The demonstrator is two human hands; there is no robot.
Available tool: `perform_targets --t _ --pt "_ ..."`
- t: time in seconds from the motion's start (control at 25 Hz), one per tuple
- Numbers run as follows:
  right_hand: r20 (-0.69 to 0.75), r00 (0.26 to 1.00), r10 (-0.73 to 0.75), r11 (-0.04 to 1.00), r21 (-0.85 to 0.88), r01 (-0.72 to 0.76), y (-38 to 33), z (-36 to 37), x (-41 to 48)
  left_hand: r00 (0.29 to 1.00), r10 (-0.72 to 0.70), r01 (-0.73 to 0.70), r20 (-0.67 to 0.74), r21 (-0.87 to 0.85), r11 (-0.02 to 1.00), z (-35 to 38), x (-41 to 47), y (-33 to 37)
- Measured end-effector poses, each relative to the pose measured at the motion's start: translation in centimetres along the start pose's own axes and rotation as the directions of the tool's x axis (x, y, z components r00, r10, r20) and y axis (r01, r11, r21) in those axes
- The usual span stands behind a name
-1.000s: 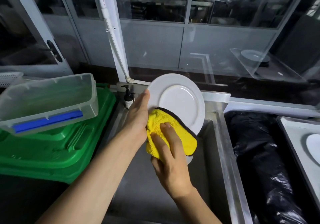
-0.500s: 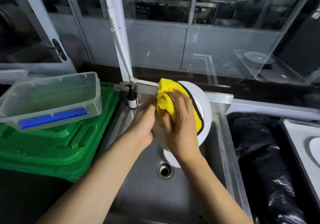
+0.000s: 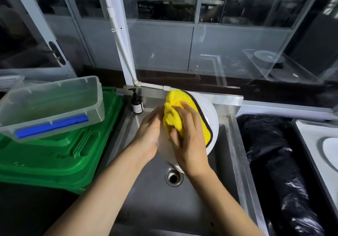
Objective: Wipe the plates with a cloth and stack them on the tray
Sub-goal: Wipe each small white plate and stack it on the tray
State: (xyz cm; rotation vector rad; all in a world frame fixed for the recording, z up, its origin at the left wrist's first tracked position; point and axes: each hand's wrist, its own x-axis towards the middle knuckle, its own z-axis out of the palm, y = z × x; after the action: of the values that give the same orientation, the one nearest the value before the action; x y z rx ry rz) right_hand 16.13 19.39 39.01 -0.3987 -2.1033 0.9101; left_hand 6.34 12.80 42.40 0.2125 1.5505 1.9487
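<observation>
Over the steel sink [image 3: 146, 202] I hold a white plate [image 3: 212, 115] tilted almost on edge. My left hand [image 3: 150, 133] grips its left rim, blurred. A yellow cloth [image 3: 173, 113] with a dark border lies against the plate's face, and my right hand [image 3: 188, 137] presses and grips it, fingers curled into the fabric. Most of the plate is hidden behind cloth and hands. Another white plate [image 3: 331, 151] lies on a white tray [image 3: 307, 138] at the far right edge.
A clear plastic box [image 3: 53, 106] with a blue clip sits on green crates [image 3: 60, 155] at the left. A brown pump bottle [image 3: 136, 102] stands at the sink's back left corner. Black plastic sheeting [image 3: 274, 162] fills the bin between sink and tray. The drain [image 3: 173, 177] lies below the plate.
My right hand has carried the cloth from the plate's lower edge up across its face to the upper part. The plate has tilted more on edge and sits slightly lower over the sink.
</observation>
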Motion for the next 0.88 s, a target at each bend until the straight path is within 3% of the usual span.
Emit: perform_targets --t 0.2,0.4,0.52,0.72,0.88 --pt "-0.105 0.994 -0.003 0.999 -0.035 -0.001 0.5 -1.8 4.8 0.998 0.016 -0.015 -0.068 0.016 1.0 -0.1 -0.2 -0.1" --pt "-0.239 0.909 0.341 0.938 0.147 -0.313 4.0 -3.7 3.8 0.984 0.0 0.0 -0.179 -0.001 1.0 -1.1 0.4 0.8" --pt "-0.261 0.841 0.474 0.876 0.233 -0.422 4.5 -3.0 0.5 0.978 0.0 0.003 -0.207 0.012 1.0 -1.1 1.2 1.0" --pt "-0.333 0.825 0.457 0.886 0.255 -0.389 1.8 -1.9 -3.4 0.97 -0.006 -0.002 -0.244 -0.033 0.999 -0.3 1.7 0.3" --pt "-0.204 0.886 0.416 0.909 0.125 -0.398 2.0 -1.0 -7.4 0.963 0.006 -0.023 -0.27 -0.061 0.998 1.0 2.5 -0.7"
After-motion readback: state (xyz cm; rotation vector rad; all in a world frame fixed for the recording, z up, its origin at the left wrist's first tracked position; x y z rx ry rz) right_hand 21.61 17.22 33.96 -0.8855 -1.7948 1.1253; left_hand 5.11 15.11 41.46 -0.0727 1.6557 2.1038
